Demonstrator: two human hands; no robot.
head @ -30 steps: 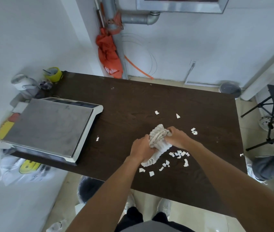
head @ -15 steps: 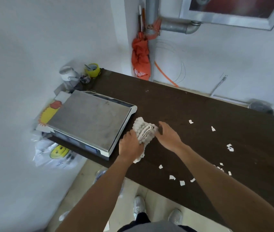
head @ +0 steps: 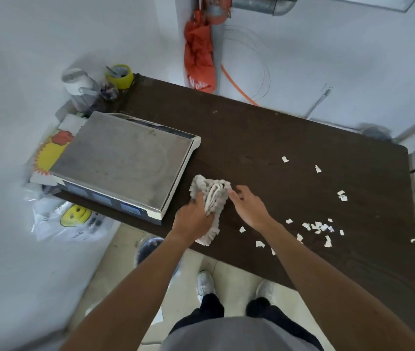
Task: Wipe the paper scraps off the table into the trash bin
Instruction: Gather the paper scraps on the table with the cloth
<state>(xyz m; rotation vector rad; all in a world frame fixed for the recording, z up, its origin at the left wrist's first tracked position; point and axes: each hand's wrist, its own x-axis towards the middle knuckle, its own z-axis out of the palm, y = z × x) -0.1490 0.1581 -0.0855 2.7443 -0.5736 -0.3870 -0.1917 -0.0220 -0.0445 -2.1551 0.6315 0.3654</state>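
Observation:
A crumpled grey-white rag (head: 212, 196) lies on the dark brown table (head: 264, 138), just right of the scale's corner. My left hand (head: 193, 219) grips the rag's lower part. My right hand (head: 248, 206) rests beside the rag with fingers spread, fingertips touching its right edge. White paper scraps (head: 317, 227) are scattered near the table's front edge to the right of my right forearm, and a few more scraps (head: 285, 159) lie farther back. A dark trash bin (head: 148, 249) shows partly on the floor below the table's front edge, left of my left arm.
A flat metal weighing scale (head: 122, 160) fills the table's left end. Cups and a yellow tape roll (head: 121, 76) stand behind it. An orange umbrella (head: 200, 54) hangs at the wall. A smiley plastic bag (head: 71, 219) lies on the floor at left. My shoes (head: 205, 283) stand under the table edge.
Both hands carried the rag leftward from the scrap pile toward the scale. My right hand has let go of the rag and now sits open beside it.

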